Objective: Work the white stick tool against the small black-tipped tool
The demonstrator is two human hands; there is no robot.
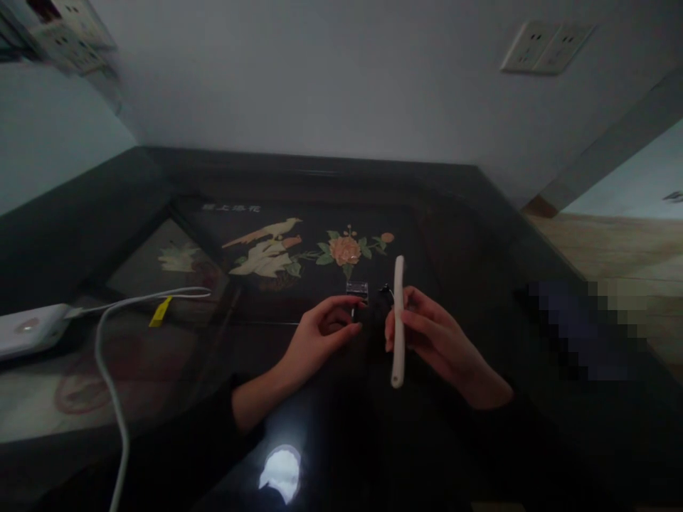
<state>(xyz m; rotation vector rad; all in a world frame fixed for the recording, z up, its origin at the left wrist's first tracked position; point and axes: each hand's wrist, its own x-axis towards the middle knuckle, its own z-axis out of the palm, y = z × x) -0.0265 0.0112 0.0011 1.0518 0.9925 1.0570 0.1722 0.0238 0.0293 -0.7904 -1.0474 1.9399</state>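
Note:
My right hand (pixel 437 338) grips a slim, slightly curved white bar (pixel 398 355) upright in the view, with a small hole at its lower end. Just left of the bar is a small dark piece (pixel 384 289) with what looks like a thin wire; whether it joins the bar I cannot tell. My left hand (pixel 323 331) has thumb and forefinger drawn close around a small, thin thing too dim to name. At its fingertips sits a small clear, box-like piece (pixel 357 287); whether the fingers hold it is unclear. Both hands are over the dark glossy tabletop (pixel 341 398).
A white device (pixel 32 331) with a white cable (pixel 109 377) lies at the left, and a yellow tag (pixel 160 311) is by the cable. A blurred-out dark object (pixel 581 331) is at the right. Wall sockets (pixel 547 48) are behind the table.

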